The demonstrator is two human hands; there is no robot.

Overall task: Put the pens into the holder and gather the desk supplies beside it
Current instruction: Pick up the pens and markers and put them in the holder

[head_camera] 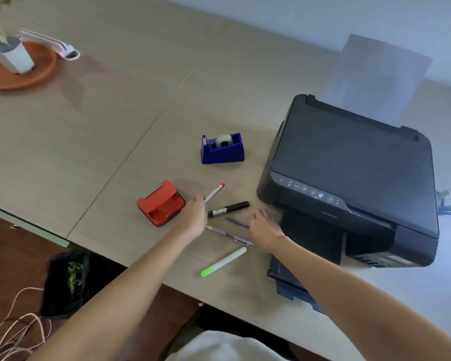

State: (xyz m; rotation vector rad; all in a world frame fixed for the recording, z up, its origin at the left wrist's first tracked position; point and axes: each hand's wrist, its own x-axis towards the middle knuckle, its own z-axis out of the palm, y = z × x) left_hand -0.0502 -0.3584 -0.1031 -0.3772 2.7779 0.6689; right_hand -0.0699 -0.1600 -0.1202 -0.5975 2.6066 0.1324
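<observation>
Near the middle of the frame the left hand (194, 213) has its grip closed around the lower end of a white pen with a red cap (215, 192); the capped end sticks out toward the upper right. The right hand (264, 226) lies just in front of the black printer (349, 178), with its fingers curled over the end of a thin dark blue pen (236, 222). Both hands are blurred, so I cannot tell if this grip really holds the pen or only touches it.

Between the two hands a black marker (229, 208) lies on the surface (89, 126). Below it is a purple pen (229, 235), with its right end hidden under the right wrist. A white highlighter with a green end (223, 261) lies lower, near the front edge. A red hole punch (161, 203) sits just left of the left hand, and a blue tape dispenser (222, 148) with a roll of tape in it stands higher up.

In the upper left corner a white plant pot (16, 54) stands on an orange tray (31, 76), both cut by the frame edge. I see no pen holder clearly.
</observation>
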